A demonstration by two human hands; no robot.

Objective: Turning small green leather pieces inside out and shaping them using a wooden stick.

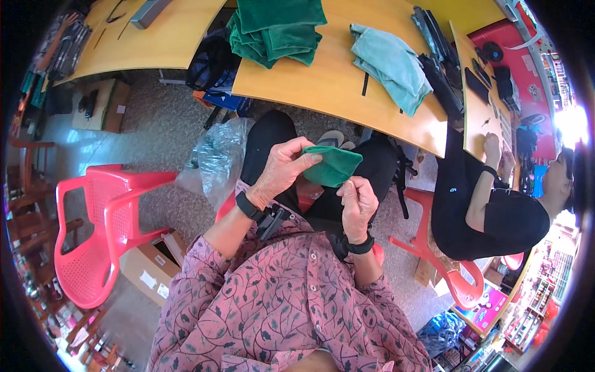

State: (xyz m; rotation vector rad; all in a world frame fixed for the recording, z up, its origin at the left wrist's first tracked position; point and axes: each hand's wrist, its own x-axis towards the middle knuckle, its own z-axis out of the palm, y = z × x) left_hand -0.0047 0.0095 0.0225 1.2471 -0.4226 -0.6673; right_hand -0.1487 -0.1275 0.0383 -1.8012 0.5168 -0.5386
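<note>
Above my lap I hold a small dark green velvety cloth pouch (335, 167) between my two hands. My left hand (286, 162) pinches its upper left edge between thumb and fingers. At its lower right corner, the thumb and fingertips of my right hand (357, 203) are closed on the fabric. Whether the pouch has anything inside cannot be seen. In front of me on the table lies a stack of similar green velvety cloth pieces (282, 34). To the right of that stack rests a loose heap of pale green cloth (390, 65).
The yellow table (297, 87) has its near edge just beyond my knees. A pink plastic chair (102, 229) and a cardboard box (152, 266) are at my left, with a clear plastic bag (217, 158) by my leg. Another person (502, 217) sits working at the right.
</note>
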